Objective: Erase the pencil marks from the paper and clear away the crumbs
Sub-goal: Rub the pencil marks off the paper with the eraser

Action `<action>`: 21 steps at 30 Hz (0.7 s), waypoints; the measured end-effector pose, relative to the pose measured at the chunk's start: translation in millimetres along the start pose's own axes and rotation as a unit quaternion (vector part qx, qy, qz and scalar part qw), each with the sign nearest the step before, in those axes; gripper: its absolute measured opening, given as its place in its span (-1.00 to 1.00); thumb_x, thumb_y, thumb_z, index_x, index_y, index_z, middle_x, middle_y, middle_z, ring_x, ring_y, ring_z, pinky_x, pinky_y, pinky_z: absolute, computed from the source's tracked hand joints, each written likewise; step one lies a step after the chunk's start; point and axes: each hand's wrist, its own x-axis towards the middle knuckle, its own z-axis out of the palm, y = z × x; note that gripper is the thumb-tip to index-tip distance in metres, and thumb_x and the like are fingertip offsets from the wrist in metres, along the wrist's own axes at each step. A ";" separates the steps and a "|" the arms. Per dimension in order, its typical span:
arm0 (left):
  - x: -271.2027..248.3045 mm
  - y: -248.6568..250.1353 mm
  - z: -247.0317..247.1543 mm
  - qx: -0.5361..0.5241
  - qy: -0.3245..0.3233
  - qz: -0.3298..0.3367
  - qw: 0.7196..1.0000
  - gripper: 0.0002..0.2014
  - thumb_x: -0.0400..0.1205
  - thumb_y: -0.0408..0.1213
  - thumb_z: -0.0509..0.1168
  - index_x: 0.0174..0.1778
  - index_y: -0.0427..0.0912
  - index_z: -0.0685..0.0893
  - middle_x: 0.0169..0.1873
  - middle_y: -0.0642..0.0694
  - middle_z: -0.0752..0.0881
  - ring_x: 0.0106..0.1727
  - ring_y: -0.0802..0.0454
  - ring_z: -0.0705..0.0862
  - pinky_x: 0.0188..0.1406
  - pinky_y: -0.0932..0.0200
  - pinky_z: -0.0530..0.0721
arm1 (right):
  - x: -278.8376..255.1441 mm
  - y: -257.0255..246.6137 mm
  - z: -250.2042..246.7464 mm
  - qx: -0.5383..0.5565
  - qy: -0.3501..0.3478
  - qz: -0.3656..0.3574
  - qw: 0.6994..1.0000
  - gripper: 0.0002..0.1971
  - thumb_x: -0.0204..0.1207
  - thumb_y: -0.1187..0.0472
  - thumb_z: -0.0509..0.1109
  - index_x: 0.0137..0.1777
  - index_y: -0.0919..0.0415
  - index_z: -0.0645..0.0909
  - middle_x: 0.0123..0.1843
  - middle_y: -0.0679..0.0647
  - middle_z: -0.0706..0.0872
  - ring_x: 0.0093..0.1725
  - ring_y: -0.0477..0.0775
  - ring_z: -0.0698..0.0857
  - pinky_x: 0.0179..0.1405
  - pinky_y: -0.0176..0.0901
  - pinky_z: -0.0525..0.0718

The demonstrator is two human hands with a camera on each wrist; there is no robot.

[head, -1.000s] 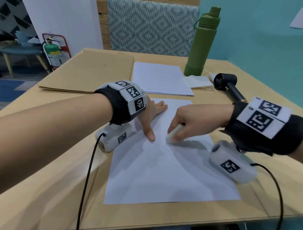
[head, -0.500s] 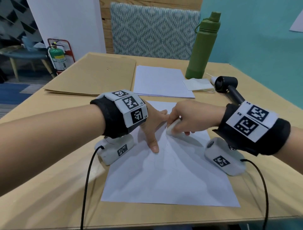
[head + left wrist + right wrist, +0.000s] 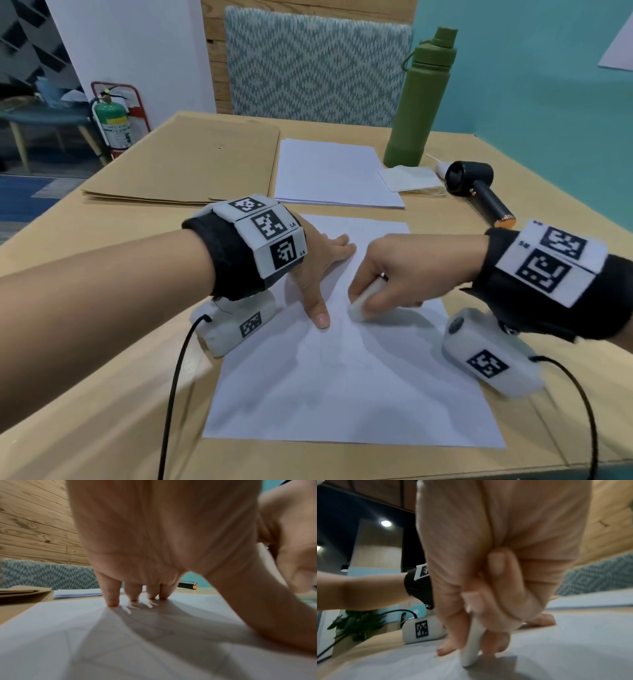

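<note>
Head view shows erasing underway: the right hand (image 3: 394, 270) pinches the eraser (image 3: 363, 303) on the paper (image 3: 359, 394), the left hand (image 3: 318, 263) presses flat-fingered; next, more firm strokes.

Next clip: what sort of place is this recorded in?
Probably an office or shared workspace, not a home: a wooden table with a paper stack, a wall-side fire extinguisher, and a lounge-style stool behind.
</note>
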 end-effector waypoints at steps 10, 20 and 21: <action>-5.4 6.5 -1.1 0.034 -0.009 -0.079 0.996 0.31 0.30 0.29 0.45 0.63 -0.10 -0.39 0.66 -0.02 -0.27 0.67 -0.06 0.08 0.55 -0.07 0.20 | 13.4 5.4 -0.6 -0.034 0.042 -0.004 0.999 -0.79 0.47 0.19 0.35 -0.13 0.35 0.70 -0.45 0.04 0.49 -0.44 -0.02 0.37 -0.40 -0.22 0.42; -6.3 4.8 -0.3 0.040 -0.003 -0.073 0.997 0.31 0.31 0.30 0.43 0.62 -0.10 -0.42 0.66 -0.06 -0.28 0.68 -0.07 0.02 0.56 -0.06 0.16 | 35.8 18.6 -15.7 -0.024 0.131 0.048 0.990 -0.82 0.47 0.19 0.36 -0.07 0.22 0.76 -0.34 0.08 0.65 -0.35 -0.05 0.50 -0.37 -0.33 0.47; -5.7 4.7 0.3 0.040 -0.006 -0.072 0.997 0.31 0.31 0.30 0.43 0.62 -0.09 -0.43 0.65 -0.07 -0.32 0.68 -0.08 -0.02 0.57 -0.07 0.14 | 32.3 15.1 -12.2 -0.019 0.103 0.025 0.994 -0.83 0.46 0.19 0.36 -0.09 0.22 0.75 -0.42 0.04 0.56 -0.44 -0.10 0.45 -0.47 -0.40 0.41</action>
